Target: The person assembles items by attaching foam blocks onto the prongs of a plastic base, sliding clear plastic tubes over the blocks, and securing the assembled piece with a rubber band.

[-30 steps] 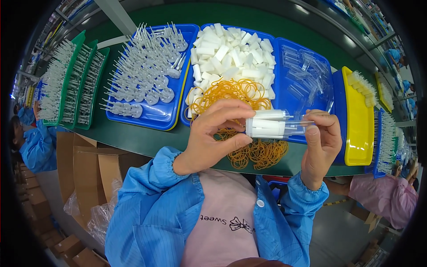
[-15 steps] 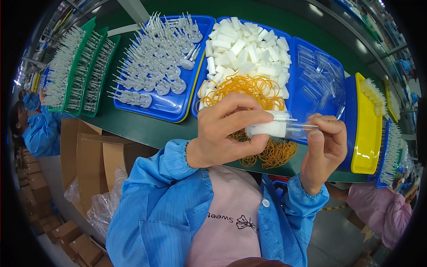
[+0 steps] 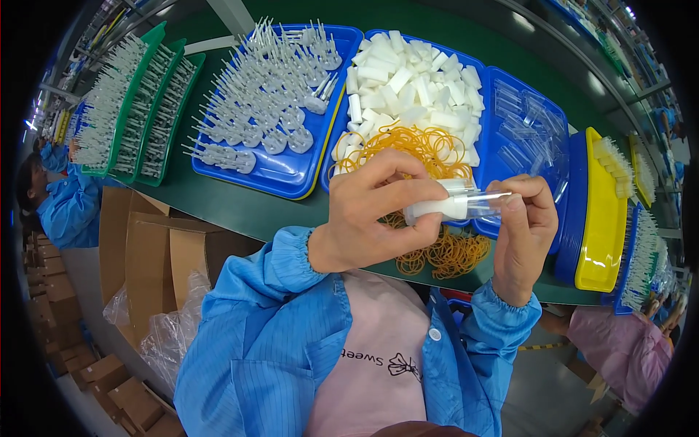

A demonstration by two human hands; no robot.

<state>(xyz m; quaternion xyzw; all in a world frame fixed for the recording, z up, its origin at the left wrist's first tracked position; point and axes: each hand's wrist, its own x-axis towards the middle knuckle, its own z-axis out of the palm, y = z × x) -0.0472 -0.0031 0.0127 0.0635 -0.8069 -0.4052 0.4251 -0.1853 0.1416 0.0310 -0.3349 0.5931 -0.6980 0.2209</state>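
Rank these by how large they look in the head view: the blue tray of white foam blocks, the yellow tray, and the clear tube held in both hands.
1. Blue tray of white foam blocks.
2. Yellow tray, seen at the curved rim, so unsure.
3. Clear tube, though nearest the camera.

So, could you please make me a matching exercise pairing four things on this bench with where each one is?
Things:
1. white foam blocks
2. orange rubber bands
3. white and clear tube part
4. clear plastic tubes

Places:
A. held between left hand and right hand
B. right blue tray
C. back of middle blue tray
D. front of middle tray, spilling onto green bench

Pairs: 1-C, 2-D, 3-A, 4-B
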